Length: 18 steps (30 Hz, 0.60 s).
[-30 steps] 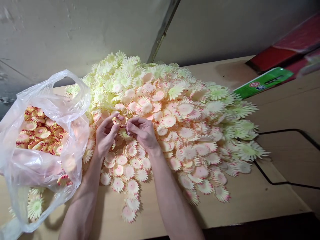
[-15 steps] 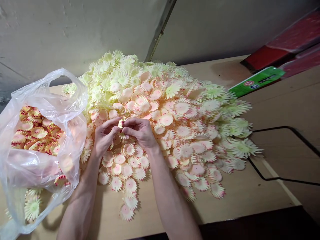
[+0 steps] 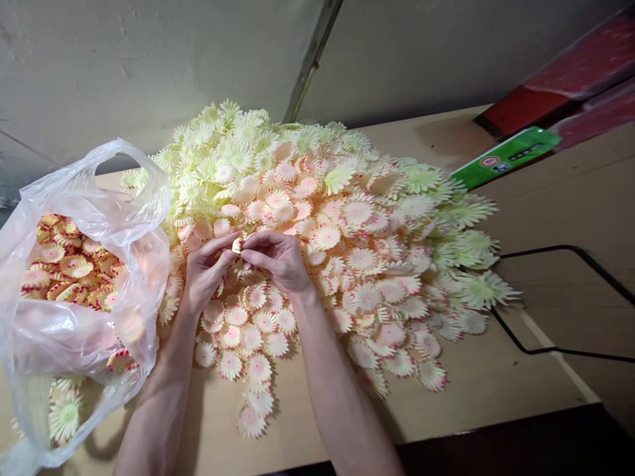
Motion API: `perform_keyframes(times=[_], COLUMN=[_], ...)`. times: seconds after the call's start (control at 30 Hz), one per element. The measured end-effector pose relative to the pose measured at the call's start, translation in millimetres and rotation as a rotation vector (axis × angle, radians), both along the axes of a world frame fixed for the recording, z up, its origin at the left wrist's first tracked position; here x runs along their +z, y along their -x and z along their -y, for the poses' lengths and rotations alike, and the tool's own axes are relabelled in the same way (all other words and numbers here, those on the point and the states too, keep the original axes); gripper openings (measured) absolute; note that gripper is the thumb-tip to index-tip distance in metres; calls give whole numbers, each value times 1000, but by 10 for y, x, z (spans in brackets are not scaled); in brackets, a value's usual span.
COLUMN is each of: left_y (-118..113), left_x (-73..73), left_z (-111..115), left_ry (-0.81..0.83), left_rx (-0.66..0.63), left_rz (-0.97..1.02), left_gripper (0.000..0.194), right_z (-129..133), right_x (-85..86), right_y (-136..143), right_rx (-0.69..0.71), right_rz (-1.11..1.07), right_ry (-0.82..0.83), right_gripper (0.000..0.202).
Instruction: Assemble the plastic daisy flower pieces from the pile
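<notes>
My left hand (image 3: 206,270) and my right hand (image 3: 278,261) meet over the near part of a big heap of flower-shaped petal pieces (image 3: 357,258). Between their fingertips is a small pale yellow petal piece (image 3: 237,246) with a dark red edge, pinched from both sides. Fingers partly cover it, so its full shape is hidden. The heap's pieces are round with fringed rims, pale pink with red tips in the middle and yellow-green at the back and right. Several pink ones (image 3: 251,337) trail toward me between my forearms.
At the left stands an open clear plastic bag (image 3: 64,330) holding red-tipped petal pieces (image 3: 74,264). A green packet (image 3: 506,158) and red boxes (image 3: 546,99) lie at the back right. A bent black metal rod (image 3: 560,250) is at the right. A grey wall (image 3: 173,53) closes off the back.
Both hands stay pinched on the small petal piece, which has turned and dipped slightly. The whole view has shifted a little; the heap and bag look the same.
</notes>
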<state>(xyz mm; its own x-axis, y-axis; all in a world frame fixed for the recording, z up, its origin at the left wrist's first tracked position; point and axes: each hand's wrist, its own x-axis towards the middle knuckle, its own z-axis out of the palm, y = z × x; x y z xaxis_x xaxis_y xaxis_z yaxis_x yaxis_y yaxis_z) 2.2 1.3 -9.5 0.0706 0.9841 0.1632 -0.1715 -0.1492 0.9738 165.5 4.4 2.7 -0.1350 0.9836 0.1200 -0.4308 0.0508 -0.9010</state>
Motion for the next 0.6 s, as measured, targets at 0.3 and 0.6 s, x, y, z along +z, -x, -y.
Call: perform_keyframes(times=[0.3, 0.6], left_y=[-50, -52], left_x=[76, 74], left_z=[-6, 8], left_ry=[48, 159], left_rx=[36, 81], left_rz=[42, 73], left_gripper=[39, 58], right_z=[5, 13], right_x=[20, 7], right_y=[40, 33], right_rx=[-41, -113], right_rz=[51, 62], right_ry=[3, 12], right_gripper=[25, 24])
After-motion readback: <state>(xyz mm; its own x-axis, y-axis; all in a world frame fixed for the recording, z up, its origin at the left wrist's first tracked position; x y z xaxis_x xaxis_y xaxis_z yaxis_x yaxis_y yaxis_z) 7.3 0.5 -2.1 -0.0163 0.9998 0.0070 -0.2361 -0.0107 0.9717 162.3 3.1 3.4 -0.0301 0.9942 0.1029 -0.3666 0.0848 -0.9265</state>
